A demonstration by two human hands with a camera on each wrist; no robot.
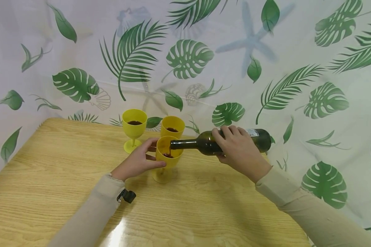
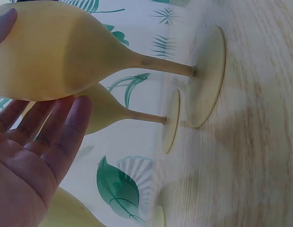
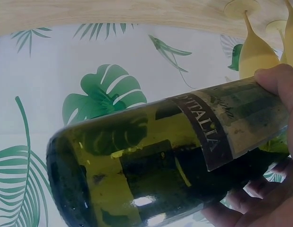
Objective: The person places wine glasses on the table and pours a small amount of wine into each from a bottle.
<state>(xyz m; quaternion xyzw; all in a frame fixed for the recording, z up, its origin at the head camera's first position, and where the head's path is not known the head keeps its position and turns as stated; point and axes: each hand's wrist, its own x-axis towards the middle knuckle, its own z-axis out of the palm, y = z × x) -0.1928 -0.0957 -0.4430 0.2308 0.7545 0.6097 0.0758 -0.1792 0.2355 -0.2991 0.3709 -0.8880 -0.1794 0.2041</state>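
My right hand [image 1: 239, 149] grips a dark green wine bottle [image 1: 208, 142], held nearly level with its neck pointing left. The bottle's mouth is over the front yellow goblet [image 1: 170, 164], and dark red liquid runs from it into the bowl. My left hand [image 1: 141, 158] holds that goblet's bowl between thumb and fingers from the left. In the left wrist view, the goblet's foot [image 2: 208, 78] stands on the table. The right wrist view shows the bottle's label [image 3: 245, 113] and thick base, with the right hand [image 3: 274, 194] wrapped round the body.
Right behind the front goblet is another yellow goblet [image 1: 173, 124] with dark liquid inside. A third yellow goblet [image 1: 134, 128], also holding dark liquid, stands to its left. They are on a wooden table [image 1: 65, 164], backed by a leaf-patterned sheet [image 1: 204, 92].
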